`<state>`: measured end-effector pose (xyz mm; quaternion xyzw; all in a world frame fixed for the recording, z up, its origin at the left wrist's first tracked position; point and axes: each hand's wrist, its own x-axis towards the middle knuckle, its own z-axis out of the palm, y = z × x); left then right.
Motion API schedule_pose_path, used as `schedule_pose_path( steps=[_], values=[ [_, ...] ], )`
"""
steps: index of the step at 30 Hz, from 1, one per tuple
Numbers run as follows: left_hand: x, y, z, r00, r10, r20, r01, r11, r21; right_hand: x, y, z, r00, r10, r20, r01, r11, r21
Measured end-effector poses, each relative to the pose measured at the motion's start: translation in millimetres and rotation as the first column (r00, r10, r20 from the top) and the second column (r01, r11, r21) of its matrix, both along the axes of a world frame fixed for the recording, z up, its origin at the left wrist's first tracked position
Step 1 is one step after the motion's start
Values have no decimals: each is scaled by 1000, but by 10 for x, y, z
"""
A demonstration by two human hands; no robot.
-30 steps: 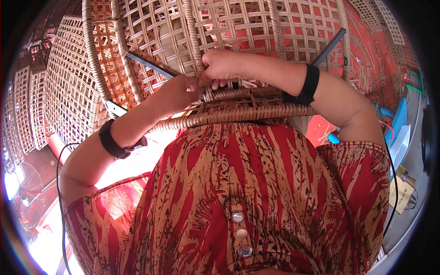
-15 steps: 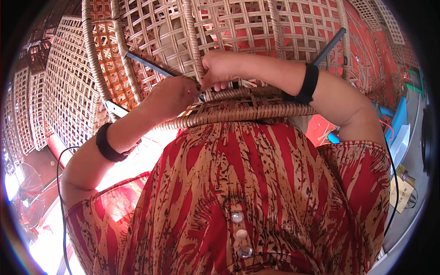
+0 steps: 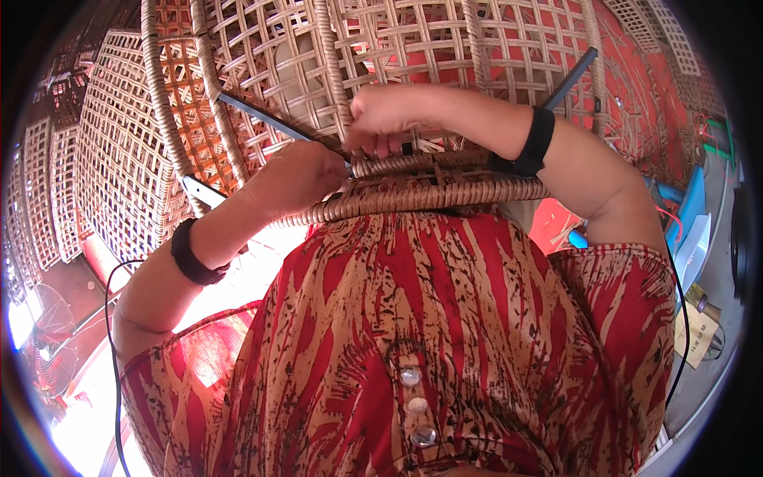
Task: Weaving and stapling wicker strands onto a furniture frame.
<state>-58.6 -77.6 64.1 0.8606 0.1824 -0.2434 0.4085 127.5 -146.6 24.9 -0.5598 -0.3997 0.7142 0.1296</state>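
Right in front of me stands a woven wicker frame (image 3: 413, 48) with an open lattice and rope-wrapped ribs. My left hand (image 3: 306, 175) is closed at the left end of a wrapped bar (image 3: 429, 163); whatever its fingers grip is hidden. Just beyond it, my right hand (image 3: 381, 115) has its fingers curled down by a wrapped upright rib (image 3: 330, 63), and what they hold does not show. A dark bare metal bar (image 3: 266, 117) runs slantwise behind my left hand. Closest to my body lies another wrapped rail (image 3: 405, 197).
Another dark bar (image 3: 572, 78) slants up on the right. More woven panels (image 3: 123, 135) stand at the left. Loose cane strips (image 3: 636, 119) lie on a red surface at the right. A fan (image 3: 54, 338) is at lower left. A black cable (image 3: 111, 342) hangs beside my left arm.
My hands have moved slightly apart. The left has lowered a little, and the right has shifted with its fingers now lower by the upright rib.
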Motion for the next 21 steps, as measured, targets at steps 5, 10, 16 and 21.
schedule_pose_path(
  steps=[5, 10, 16, 21],
  values=[
    [12, -5, 41, 1000, -3, 11, 3, 1000, -8, -9, 82, -25, 978, -207, 16, 204, 973, 109],
    [-10, 5, -6, 994, -113, -11, 113, 993, 18, -50, 8, -87, 992, -125, -26, 126, 990, 64],
    [-50, -196, 107, 992, -76, 102, 59, 985, 161, -158, -165, -178, 999, -36, -23, 36, 999, 8],
    [-49, -211, 85, 969, -127, 210, 92, 982, 167, -124, -211, -168, 997, -58, -43, 57, 998, -23]
  ],
)
